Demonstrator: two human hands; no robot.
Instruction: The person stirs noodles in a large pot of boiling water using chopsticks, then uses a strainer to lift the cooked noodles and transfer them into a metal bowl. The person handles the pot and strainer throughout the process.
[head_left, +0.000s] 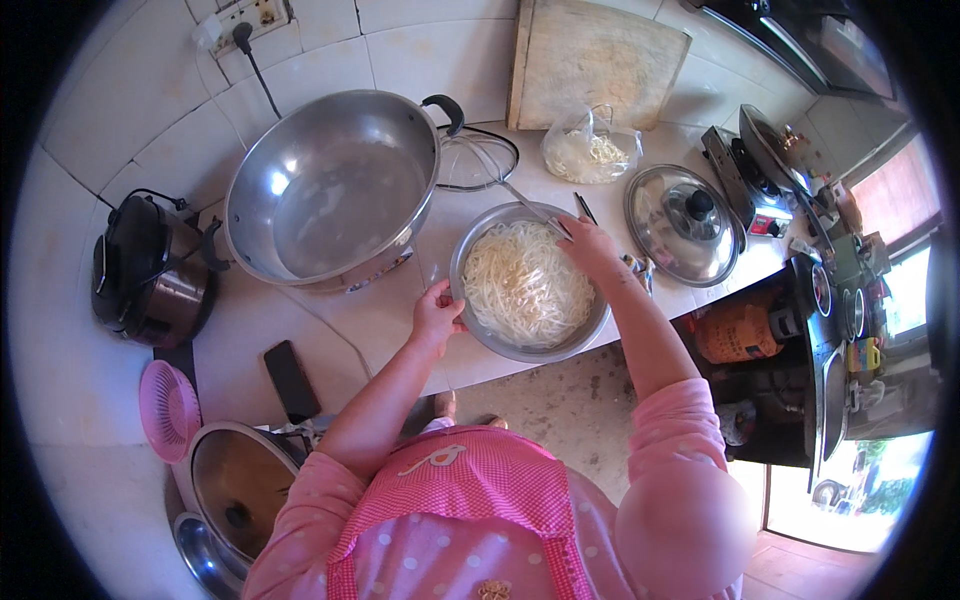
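Note:
A round metal bowl (459, 259) stands at the counter's front edge, filled with pale bean sprouts (529, 285). My left hand (437, 319) grips its left rim, thumb at the edge and fingers against the outside. Over the far right rim, my right hand (589, 247) holds the metal handle of a wire skimmer (529, 202). The skimmer's head points away to the upper left, beyond the bowl. Dark stick ends (585, 208), perhaps chopsticks, show just behind my right hand. To the left sits a large metal pan (337, 202) with black side handles and a little cloudy liquid inside.
A clear plastic bag of sprouts (592, 154) lies before a leaning wooden board (600, 64). Right of the bowl rests a metal lid (684, 225), near a portable gas stove (750, 180). Leftward are a rice cooker (154, 270), a phone (291, 381) and a pink basket (169, 411).

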